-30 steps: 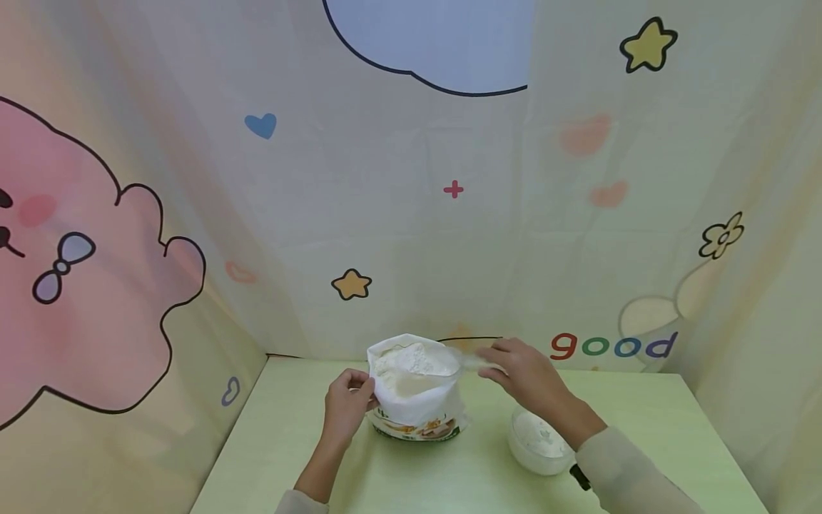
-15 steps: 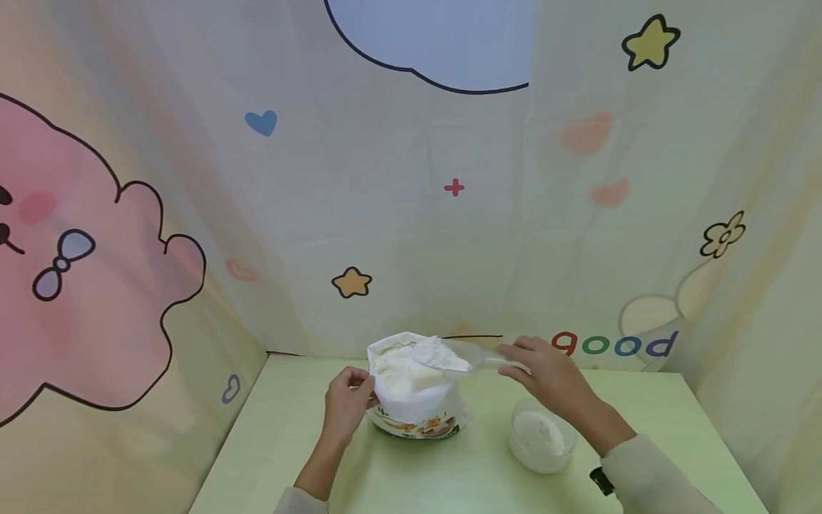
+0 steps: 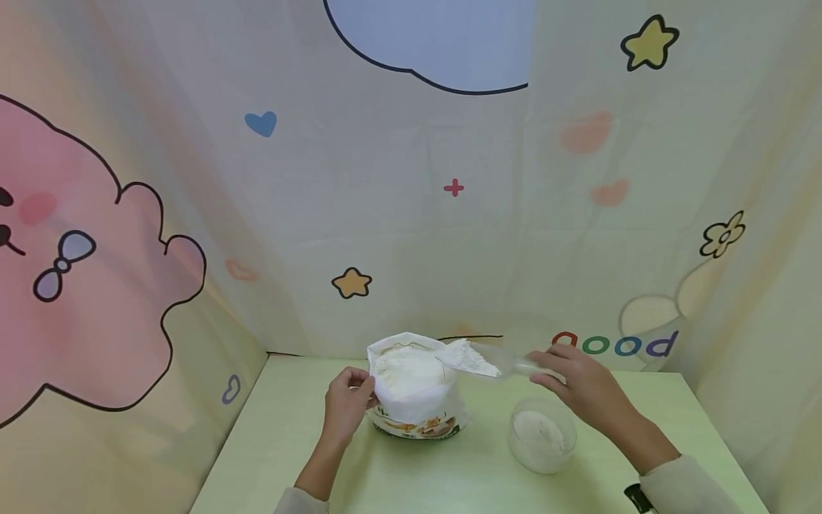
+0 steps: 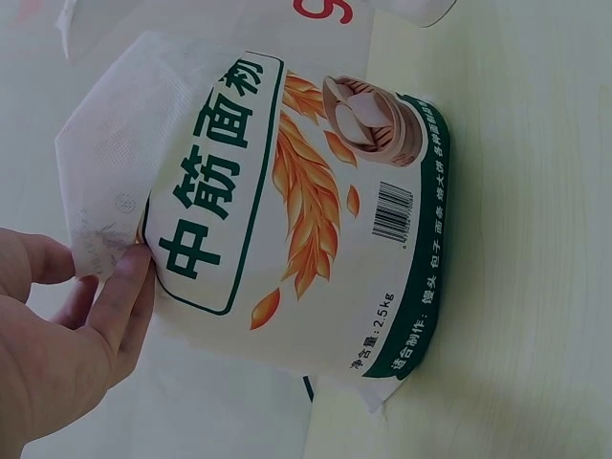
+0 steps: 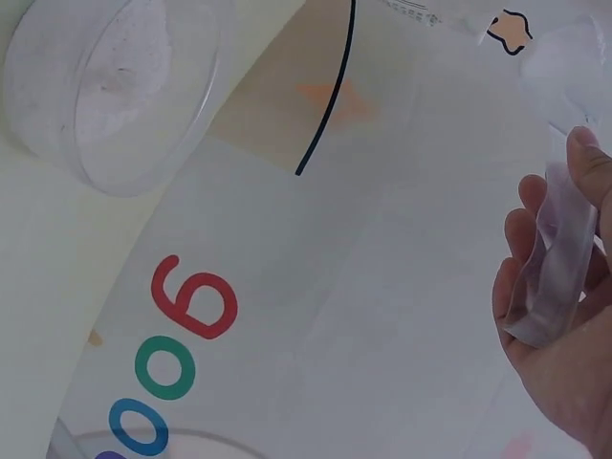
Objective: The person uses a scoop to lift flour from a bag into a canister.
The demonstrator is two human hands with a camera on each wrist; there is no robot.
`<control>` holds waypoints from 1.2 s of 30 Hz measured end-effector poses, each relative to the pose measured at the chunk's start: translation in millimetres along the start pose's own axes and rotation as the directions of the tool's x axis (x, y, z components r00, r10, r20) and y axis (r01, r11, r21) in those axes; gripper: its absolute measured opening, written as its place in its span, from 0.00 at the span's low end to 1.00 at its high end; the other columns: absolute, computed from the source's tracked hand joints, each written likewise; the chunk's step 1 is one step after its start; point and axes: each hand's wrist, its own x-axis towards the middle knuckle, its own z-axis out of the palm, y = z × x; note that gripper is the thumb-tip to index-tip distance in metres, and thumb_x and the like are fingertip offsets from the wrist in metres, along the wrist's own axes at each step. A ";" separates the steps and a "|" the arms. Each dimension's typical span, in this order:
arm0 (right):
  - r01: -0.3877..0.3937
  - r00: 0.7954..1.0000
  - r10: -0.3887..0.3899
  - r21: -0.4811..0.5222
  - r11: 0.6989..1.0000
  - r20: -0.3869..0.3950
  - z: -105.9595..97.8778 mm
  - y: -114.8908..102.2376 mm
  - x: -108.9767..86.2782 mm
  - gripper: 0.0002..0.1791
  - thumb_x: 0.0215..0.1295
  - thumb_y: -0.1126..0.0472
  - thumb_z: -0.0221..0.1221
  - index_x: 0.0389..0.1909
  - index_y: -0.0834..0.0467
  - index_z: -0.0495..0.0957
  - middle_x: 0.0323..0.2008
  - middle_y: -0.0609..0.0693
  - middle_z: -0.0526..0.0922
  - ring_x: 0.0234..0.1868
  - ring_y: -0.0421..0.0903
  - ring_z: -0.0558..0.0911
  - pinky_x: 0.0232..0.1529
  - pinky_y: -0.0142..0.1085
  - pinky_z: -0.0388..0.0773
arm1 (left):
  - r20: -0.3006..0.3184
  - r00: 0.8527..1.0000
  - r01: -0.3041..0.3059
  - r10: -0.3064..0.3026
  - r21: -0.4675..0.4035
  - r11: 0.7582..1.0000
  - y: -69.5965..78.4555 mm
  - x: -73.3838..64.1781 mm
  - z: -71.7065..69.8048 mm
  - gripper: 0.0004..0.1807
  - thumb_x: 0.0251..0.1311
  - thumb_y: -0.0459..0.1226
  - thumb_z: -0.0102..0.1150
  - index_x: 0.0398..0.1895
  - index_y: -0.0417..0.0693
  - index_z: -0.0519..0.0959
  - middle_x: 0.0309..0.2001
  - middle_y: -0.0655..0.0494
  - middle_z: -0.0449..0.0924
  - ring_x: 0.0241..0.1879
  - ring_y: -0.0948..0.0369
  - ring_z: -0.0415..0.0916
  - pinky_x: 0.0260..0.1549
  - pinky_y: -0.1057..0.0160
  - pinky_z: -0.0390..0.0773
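A white flour bag [image 3: 417,403] stands with its top folded open, full of flour. My left hand [image 3: 349,403] pinches the left side of its rim; the left wrist view shows the thumb and fingers on the folded edge of the bag [image 4: 239,210]. My right hand [image 3: 581,385] grips the handle of a clear plastic scoop [image 3: 504,360], also seen as a clear handle in the palm [image 5: 555,258]. White flour [image 3: 469,358] is heaped in the scoop, which hangs level beyond the bag's right rim. Below the right hand is a clear bowl [image 3: 542,467] holding some flour.
Bag and bowl stand on a pale green table [image 3: 282,442]. A printed curtain [image 3: 411,235] hangs right behind the table's back edge, and more of it closes in the left and right sides.
My right hand has lifted the scoop out of the bag with flour on it and moved it to the right, toward the bowl's side. My left hand has stayed at the bag's rim.
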 end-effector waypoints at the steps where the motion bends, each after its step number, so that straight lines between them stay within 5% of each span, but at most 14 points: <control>1: -0.006 1.000 0.006 0.000 1.000 -0.004 -2.7 1.4 -2.9 0.21 0.56 0.58 0.75 0.52 0.53 0.87 0.47 0.49 0.86 0.42 0.47 0.86 0.40 0.45 0.89 | 0.002 1.000 -0.006 0.006 -0.001 1.000 -0.5 -0.1 0.2 0.08 0.70 0.31 0.59 0.43 0.31 0.78 0.36 0.45 0.78 0.28 0.60 0.83 0.32 0.64 0.91; 5: -0.026 1.000 0.026 -0.006 1.000 -0.017 -11.1 8.8 -14.8 0.21 0.55 0.58 0.75 0.52 0.53 0.87 0.49 0.52 0.87 0.46 0.52 0.87 0.42 0.50 0.90 | 0.000 1.000 -0.012 0.012 -0.002 1.000 -1.4 0.2 0.6 0.07 0.69 0.31 0.59 0.42 0.31 0.78 0.36 0.44 0.77 0.28 0.60 0.84 0.32 0.63 0.92; 12: -0.024 0.999 0.023 -0.036 0.999 -0.041 -17.9 26.0 -37.0 0.22 0.52 0.59 0.76 0.50 0.54 0.88 0.41 0.43 0.83 0.34 0.36 0.75 0.29 0.34 0.81 | -0.001 1.000 -0.004 0.004 -0.004 1.000 -0.5 -0.9 -0.5 0.07 0.69 0.31 0.59 0.42 0.31 0.78 0.36 0.44 0.77 0.29 0.60 0.83 0.33 0.63 0.92; 22: -0.021 0.998 0.018 -0.043 0.999 -0.053 -31.9 50.9 -61.7 0.21 0.49 0.59 0.77 0.47 0.54 0.88 0.39 0.40 0.82 0.34 0.32 0.72 0.26 0.28 0.73 | -0.010 1.000 -0.011 0.011 0.004 1.000 -2.3 0.0 0.7 0.06 0.69 0.30 0.58 0.41 0.32 0.78 0.35 0.44 0.77 0.29 0.59 0.84 0.33 0.63 0.92; 36: -0.050 0.999 0.051 -0.086 0.995 0.012 -24.6 84.5 -89.7 0.19 0.48 0.59 0.78 0.44 0.53 0.89 0.35 0.38 0.82 0.35 0.35 0.76 0.30 0.33 0.81 | -0.002 1.000 0.020 -0.020 0.007 1.000 0.8 -0.7 -0.6 0.09 0.71 0.32 0.58 0.45 0.31 0.78 0.37 0.45 0.78 0.29 0.61 0.83 0.35 0.60 0.92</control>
